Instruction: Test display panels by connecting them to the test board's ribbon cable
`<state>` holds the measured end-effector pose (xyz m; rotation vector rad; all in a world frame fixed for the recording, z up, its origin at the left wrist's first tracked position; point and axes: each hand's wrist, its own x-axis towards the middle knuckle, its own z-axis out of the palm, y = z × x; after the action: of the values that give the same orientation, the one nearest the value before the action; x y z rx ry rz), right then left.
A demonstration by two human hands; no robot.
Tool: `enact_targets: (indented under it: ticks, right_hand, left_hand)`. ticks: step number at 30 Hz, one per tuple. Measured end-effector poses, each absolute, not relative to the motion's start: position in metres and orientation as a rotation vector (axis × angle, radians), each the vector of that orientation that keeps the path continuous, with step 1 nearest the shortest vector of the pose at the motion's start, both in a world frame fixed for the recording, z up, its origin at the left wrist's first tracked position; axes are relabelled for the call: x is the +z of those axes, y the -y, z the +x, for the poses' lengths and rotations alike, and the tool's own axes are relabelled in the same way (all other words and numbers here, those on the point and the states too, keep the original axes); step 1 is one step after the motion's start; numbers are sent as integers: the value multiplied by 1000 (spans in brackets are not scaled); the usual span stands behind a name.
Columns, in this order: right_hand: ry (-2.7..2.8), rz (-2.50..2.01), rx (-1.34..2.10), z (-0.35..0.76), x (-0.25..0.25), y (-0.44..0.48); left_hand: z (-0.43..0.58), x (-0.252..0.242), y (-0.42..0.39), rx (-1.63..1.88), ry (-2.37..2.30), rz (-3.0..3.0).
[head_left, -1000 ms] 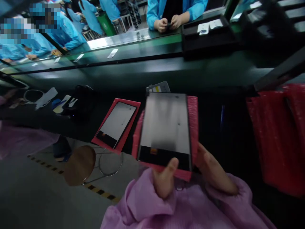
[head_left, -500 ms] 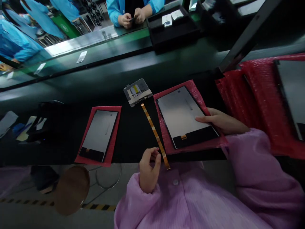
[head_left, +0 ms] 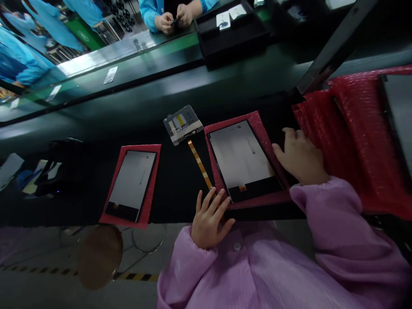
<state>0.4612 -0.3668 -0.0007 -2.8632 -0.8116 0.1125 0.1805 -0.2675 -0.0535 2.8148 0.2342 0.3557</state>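
In front of me a display panel [head_left: 243, 154] lies on a red bubble-wrap sleeve [head_left: 264, 131], its pale back upward and a dark strip along the near edge. My left hand [head_left: 209, 219] is open, fingers spread over the near end of an orange flex cable [head_left: 200, 164] and reaching the panel's lower left corner. That cable runs away to a small metal-backed board [head_left: 183, 124]. To the panel's right, my right hand [head_left: 301, 156] holds nothing, its thumb and fingers apart, above the black table. A second panel [head_left: 131, 182] rests on another red sleeve to the left.
Red bubble-wrap sleeves [head_left: 357, 141] are piled at the right, with another panel [head_left: 401, 116] on top. Beyond the table runs a green conveyor [head_left: 144, 86]. Across it a co-worker's hands [head_left: 175, 18] hold a small dark item beside a black tray [head_left: 231, 40]. A round stool [head_left: 99, 257] stands lower left.
My right hand has let go of the panel's right edge and moved off to the right. The panel now lies flat. My left hand has opened and moved onto the cable's near end.
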Motion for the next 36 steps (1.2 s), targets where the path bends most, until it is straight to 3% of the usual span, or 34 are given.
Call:
enact_targets:
  ticks: [12, 17, 22, 25, 28, 32, 36]
  right_hand:
    - [954, -2722, 352, 472, -20, 366]
    - [622, -2727, 304, 476, -6, 369]
    - [582, -2357, 260, 438, 14, 398]
    - [626, -1659, 517, 379, 16, 407]
    - [628, -1285, 763, 324, 8, 402]
    - [532, -1179, 890, 299, -2, 394]
    - [522, -1310, 779, 306, -5, 399]
  left_hand:
    - [182, -51, 272, 385, -304, 2773]
    - [184, -51, 272, 454, -330, 2735]
    - [181, -44, 273, 591, -306, 2577]
    - [183, -28, 283, 657, -382, 2267]
    - [193, -12, 299, 490, -396, 2001]
    - [208, -5, 313, 340, -416, 1654]
    - [207, -5, 312, 183, -403, 1504]
